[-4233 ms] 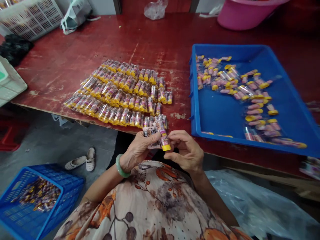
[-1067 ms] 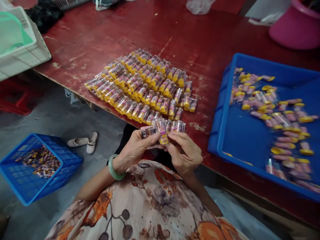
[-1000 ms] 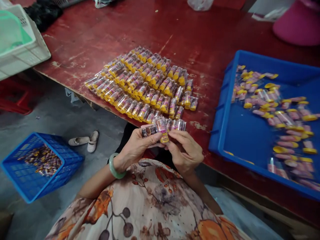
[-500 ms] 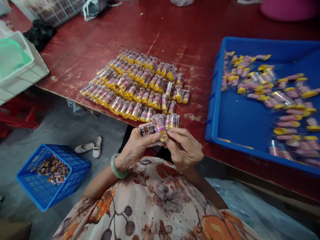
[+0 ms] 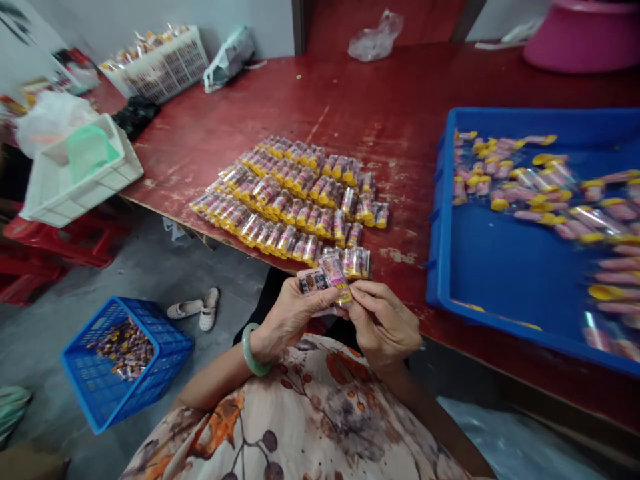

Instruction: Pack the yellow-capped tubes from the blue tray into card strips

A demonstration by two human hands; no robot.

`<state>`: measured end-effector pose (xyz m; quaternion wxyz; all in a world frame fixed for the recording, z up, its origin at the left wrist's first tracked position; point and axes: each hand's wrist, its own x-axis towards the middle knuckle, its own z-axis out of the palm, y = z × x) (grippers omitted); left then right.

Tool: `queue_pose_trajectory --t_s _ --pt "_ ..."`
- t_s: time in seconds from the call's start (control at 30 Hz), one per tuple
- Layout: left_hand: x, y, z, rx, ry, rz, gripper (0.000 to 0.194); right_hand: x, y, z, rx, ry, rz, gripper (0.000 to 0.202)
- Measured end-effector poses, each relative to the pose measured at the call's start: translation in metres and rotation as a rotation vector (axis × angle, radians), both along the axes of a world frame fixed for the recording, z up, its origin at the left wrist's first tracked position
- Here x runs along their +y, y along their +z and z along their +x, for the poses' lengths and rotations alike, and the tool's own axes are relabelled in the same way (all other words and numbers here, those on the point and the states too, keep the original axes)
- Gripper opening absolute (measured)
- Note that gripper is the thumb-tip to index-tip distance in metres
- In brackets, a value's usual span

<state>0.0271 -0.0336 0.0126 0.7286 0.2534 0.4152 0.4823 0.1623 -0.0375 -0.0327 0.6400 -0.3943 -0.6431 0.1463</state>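
Left hand (image 5: pixel 290 315) grip closed: printed cards (image 5: pixel 311 283) and tube (image 5: pixel 334 272) held before table's (image 5: pixel 400 257) near edge — yellow end (image 5: pixel 345 295), apparently being worked, now met by right hand (image 5: pixel 386 327), spread wider earlier; pinch unclear.

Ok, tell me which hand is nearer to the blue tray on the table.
Right. The right hand is left of the blue tray, not touching it; the left hand is farther left, holding a clear tube.
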Motion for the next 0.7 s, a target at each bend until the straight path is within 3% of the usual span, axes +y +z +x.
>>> queue_pose_trajectory --t_s 0.17,0.27,0.33,0.43,0.5,0.6,0.7 --pt "0.017 0.012 -0.04 0.259 0.018 0.104 0.03 0.004 -0.001 0.016 -0.088 0.007 -0.089 0.022" --pt "0.047 0.027 -0.072 0.586 0.071 0.249 0.03 0.003 -0.007 0.033 -0.083 -0.027 -0.155 0.016" --pt "0.075 0.037 -0.085 0.859 0.01 0.352 0.029 0.002 -0.013 0.042 -0.074 -0.037 -0.213 0.011" --pt "0.12 0.043 -0.088 1.276 -0.11 0.431 0.037 0.0 -0.017 0.049 -0.066 -0.047 -0.27 0.008" --pt "0.145 0.041 -0.082 1.489 -0.122 0.472 0.041 -0.002 -0.015 0.051 -0.07 -0.069 -0.266 0.008" --pt "0.17 0.031 -0.073 1.688 -0.115 0.5 0.041 -0.005 -0.005 0.062 -0.12 -0.111 -0.203 0.009" --pt "0.183 0.021 -0.071 1.784 -0.086 0.502 0.041 0.004 0.008 0.098 -0.275 -0.193 -0.111 0.009"
